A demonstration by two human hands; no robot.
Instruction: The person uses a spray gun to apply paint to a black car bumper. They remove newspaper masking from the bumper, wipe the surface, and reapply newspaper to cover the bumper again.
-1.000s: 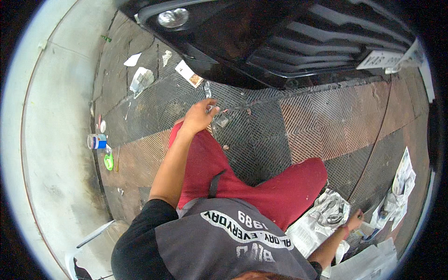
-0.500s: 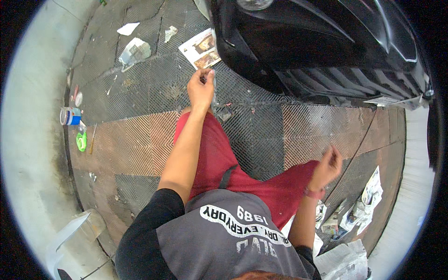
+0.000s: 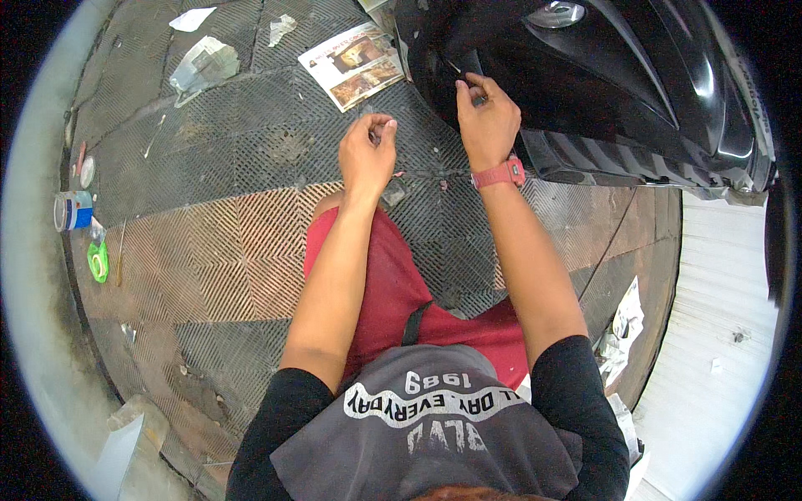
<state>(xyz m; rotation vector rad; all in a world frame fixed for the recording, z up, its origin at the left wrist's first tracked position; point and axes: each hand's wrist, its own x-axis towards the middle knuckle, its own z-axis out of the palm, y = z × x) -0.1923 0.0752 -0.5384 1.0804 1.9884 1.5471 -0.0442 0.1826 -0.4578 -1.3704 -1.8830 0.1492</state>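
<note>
My left hand [image 3: 368,157] is raised over the tiled floor, thumb and fingers curled into a pinch. What it holds, if anything, is too small to make out. My right hand [image 3: 490,121], with a red watch [image 3: 499,174] at the wrist, is in front of the glossy black car bumper [image 3: 576,83]. Its thumb and forefinger are pinched close to the bumper's dark lower edge. A thin pale sliver shows near those fingertips; I cannot tell whether they grip it. Beyond my left hand a printed page with photos [image 3: 359,68] lies on the floor beside the bumper.
Torn paper scraps [image 3: 205,68] lie at the far left. By the left wall stand a blue-and-white tub [image 3: 73,210] and a green roll [image 3: 98,261], with a thin stick [image 3: 120,255] beside them. Crumpled newspaper [image 3: 620,330] lies at the right, along a white wall [image 3: 718,309].
My right hand has swung from beside my right knee up and forward to the bumper. The left hand stays pinched, slightly lower in the picture. The view has shifted a little to the right.
</note>
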